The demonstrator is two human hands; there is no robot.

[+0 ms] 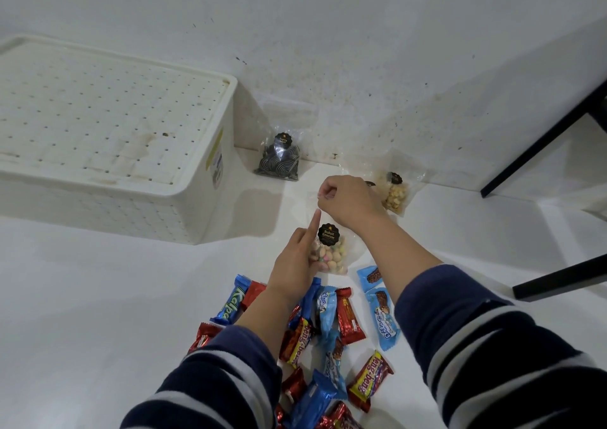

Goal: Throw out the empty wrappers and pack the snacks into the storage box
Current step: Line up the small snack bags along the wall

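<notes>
A clear bag of pastel biscuits (pixel 333 253) with a black round label stands on the white floor between my hands. My right hand (pixel 348 202) pinches the bag's top edge with curled fingers. My left hand (pixel 300 261) holds the bag's left side, forefinger pointing straight up along it. The white storage box (pixel 203 199) with a perforated lid on top sits at the left. Several wrapped bars in red, blue and light blue (pixel 328 330) lie scattered in front of me.
A bag of dark patterned biscuits (pixel 279 159) leans by the wall next to the box. A bag of pale round snacks (pixel 394 192) lies behind my right hand. Black furniture legs (pixel 542 139) stand at the right. The white wall runs close behind.
</notes>
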